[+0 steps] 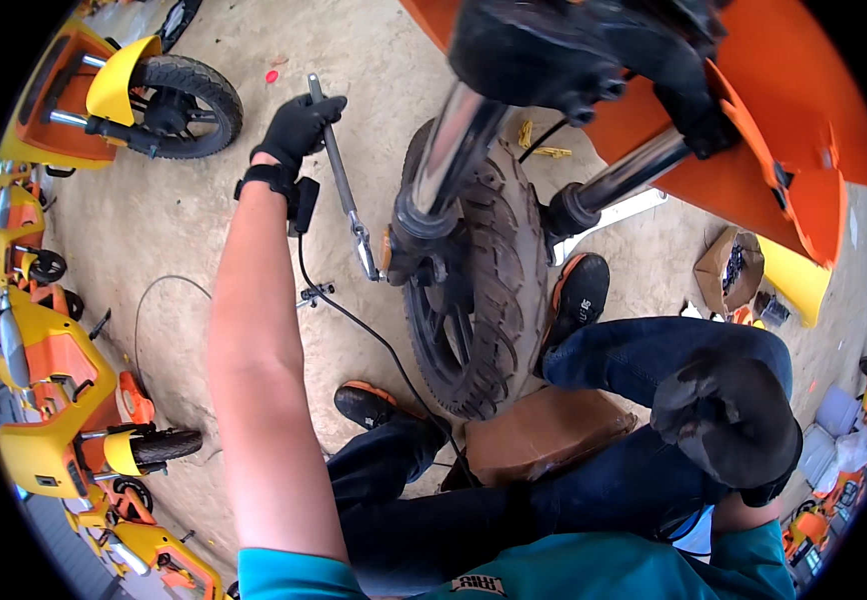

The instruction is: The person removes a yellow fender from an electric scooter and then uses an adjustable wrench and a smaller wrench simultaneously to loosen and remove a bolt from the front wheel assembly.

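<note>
The left arm reaches forward almost straight, its bare forearm rising from a teal sleeve [294,575] to a black-gloved left hand [299,128], whose fingers are wrapped around the upper handle of a long metal wrench [337,160]. The wrench's long axis runs through those fingers: the plain grey end sticks up just above them, and the bright head points down and slightly right, at the hub side of the fork's foot [416,225]. Whether the head is seated on a fastener I cannot tell. To the right of the left fingers and lower stands the treaded front tyre [509,270]; a black cable [374,335] drops from the wrist below them. The right arm is bent close, its gloved right hand [729,420] curled over the thigh; whether those fingers hold anything I cannot tell. Well below the left fingers, a pale patch [479,583] with dark lettering sits on the teal shirt; pale characters mark the dark shoe [581,290] beyond the right fingers, up and to the left of them.
</note>
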Demonstrator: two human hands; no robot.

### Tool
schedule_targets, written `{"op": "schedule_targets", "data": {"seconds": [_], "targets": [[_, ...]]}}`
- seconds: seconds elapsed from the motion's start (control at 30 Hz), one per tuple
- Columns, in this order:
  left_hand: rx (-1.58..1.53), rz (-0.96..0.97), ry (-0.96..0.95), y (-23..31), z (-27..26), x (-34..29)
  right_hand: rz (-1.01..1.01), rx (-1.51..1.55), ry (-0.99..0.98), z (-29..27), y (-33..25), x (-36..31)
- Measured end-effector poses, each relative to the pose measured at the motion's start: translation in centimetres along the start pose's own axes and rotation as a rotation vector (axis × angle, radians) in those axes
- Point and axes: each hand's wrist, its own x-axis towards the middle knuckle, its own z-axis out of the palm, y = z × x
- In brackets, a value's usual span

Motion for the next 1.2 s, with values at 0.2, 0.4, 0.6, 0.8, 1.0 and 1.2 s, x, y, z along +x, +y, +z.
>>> {"op": "schedule_targets", "data": {"seconds": [0.2, 0.4, 0.6, 0.8, 1.0, 1.2], "targets": [[0.023, -0.144, 0.137, -6.8, 1.5, 0.5, 0.044, 0.018, -0.023, 0.4, 0.8, 0.5], [0.042, -0.386, 0.163, -13.1, 1.7, 0.3, 0.085, -0.02, -0.11, 0.0, 1.0, 0.9], [0.042, -0.629, 0.194, -18.1, 2.9, -2.5, 0.081, 0.05, -0.129, 0.0, 1.4, 0.8], [-0.057, -0.676, 0.337, -20.1, 3.8, -4.7, 0.022, 0.033, -0.138, 0.1, 1.2, 0.7], [-0.185, -0.743, 0.394, -25.0, 2.1, -6.3, -0.053, -0.02, -0.094, 0.5, 1.8, 0.1], [-0.246, -0.902, 0.38, -26.6, 3.9, -8.7, -0.064, -0.072, -0.143, 0.3, 1.2, -0.2]]}}
